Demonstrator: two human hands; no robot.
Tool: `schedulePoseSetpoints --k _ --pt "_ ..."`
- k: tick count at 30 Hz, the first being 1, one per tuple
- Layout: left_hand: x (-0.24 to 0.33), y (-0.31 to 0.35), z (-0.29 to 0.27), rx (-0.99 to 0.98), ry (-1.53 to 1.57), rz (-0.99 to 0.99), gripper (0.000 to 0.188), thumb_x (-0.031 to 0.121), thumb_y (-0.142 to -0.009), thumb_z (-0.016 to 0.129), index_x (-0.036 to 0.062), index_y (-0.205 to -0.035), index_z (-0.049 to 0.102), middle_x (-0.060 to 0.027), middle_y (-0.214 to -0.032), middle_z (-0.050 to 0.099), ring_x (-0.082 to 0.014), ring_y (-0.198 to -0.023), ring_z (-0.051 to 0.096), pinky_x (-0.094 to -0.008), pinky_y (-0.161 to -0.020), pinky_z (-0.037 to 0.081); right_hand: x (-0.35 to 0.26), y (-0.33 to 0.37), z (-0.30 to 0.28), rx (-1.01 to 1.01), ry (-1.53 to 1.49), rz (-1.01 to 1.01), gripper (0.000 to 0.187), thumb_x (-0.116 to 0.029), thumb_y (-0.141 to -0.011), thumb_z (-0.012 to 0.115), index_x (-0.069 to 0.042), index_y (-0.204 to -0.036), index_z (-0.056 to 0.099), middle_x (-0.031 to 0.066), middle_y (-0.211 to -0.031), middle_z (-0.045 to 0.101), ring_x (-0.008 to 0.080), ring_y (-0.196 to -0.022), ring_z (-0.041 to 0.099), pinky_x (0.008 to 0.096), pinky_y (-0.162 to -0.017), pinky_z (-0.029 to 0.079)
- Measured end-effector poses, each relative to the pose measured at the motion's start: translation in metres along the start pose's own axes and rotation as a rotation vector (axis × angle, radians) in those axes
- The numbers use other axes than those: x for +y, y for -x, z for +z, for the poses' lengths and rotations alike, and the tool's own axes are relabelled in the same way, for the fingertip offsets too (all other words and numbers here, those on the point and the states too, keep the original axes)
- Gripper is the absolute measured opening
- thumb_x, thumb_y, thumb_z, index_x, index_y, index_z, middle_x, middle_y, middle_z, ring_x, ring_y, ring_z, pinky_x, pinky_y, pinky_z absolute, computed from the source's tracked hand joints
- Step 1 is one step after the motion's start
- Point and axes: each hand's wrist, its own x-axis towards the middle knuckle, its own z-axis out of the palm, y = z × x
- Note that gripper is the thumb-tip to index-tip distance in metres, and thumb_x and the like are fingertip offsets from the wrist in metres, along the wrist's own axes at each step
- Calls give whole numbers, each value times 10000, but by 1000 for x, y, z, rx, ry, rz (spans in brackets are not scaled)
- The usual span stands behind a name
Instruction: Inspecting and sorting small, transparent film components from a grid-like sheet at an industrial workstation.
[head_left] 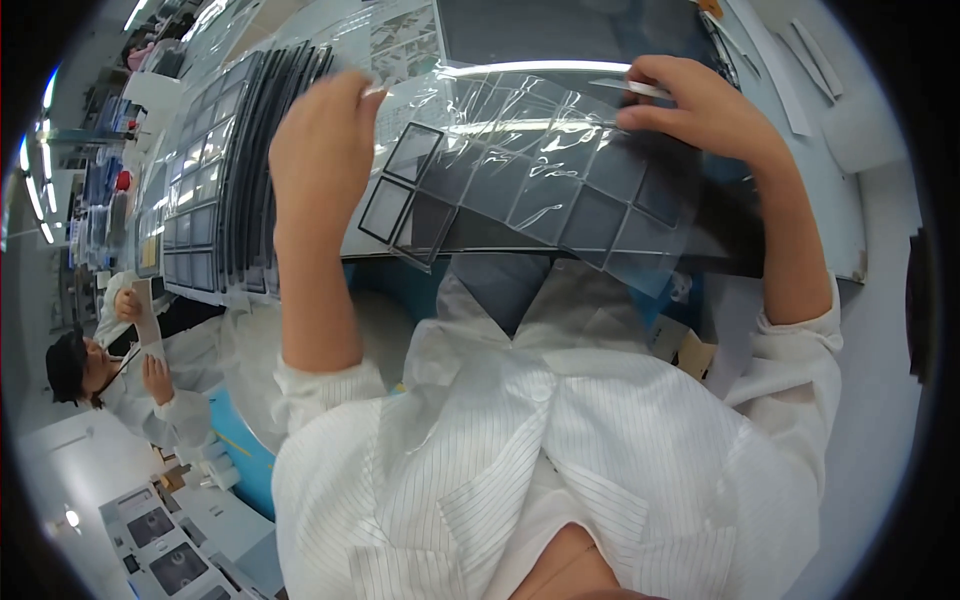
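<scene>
A clear glossy film sheet [545, 150] lies in front of me, divided into a grid of dark grey rectangular panes, its lower right corner reaching past the table's near edge. Black rectangular frames [398, 190] stick out at its left side. My left hand [325, 165] is raised over the left end, thumb and fingers pinched together; whatever sits at its blurred fingertips I cannot make out. At the far right edge of the film, my right hand [695, 105] is closed on a slim white stick-like tool [648, 89], which lies between thumb and fingers.
Left of my left hand stands a thick stack of black-framed grid panels [225, 175]. A large dark grey panel [560, 32] lies at the far side. White strips [810, 60] are at the right. Another person [150, 360] works at the left, holding a pale strip.
</scene>
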Motion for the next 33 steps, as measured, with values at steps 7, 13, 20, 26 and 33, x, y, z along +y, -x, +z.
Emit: schedulePoseSetpoints --k 7,13,20,26,33 --pt "-25 98 27 80 151 -81 223 218 -911 620 11 -983 576 -155 -972 586 -348 -936 536 -422 -803 434 -7 -3 5 -196 -119 38 250 -187 -817 727 -11 -894 568 98 -818 551 225 -789 546 335 -706 430" --pt "0 106 24 107 176 -152 269 242 -889 660 2 -930 547 -148 -924 562 -331 -893 514 -407 -782 418 -6 -2 8 -90 -38 -29 203 -164 -850 690 -11 -876 558 101 -807 537 222 -788 545 331 -712 428" --pt "7 121 -7 -76 317 -387 281 277 -869 692 34 -811 564 -98 -758 583 -255 -649 577 -367 -589 438 -4 -6 27 61 24 -116 228 -214 -893 651 -8 -943 569 121 -855 562 263 -789 549 349 -720 434" --pt "3 138 7 50 415 -587 225 225 -937 632 11 -965 569 -78 -618 611 -183 -560 605 -306 -553 470 -9 -8 28 60 47 -167 189 -169 -913 618 6 -923 546 126 -835 552 284 -775 537 343 -725 433" --pt "18 151 29 204 1328 -719 429 67 -919 620 -10 -1290 420 -89 -726 671 -126 -609 634 -223 -563 488 -16 -13 9 -43 -101 -184 142 -97 -908 614 10 -954 532 111 -752 541 223 -705 540 305 -684 437"
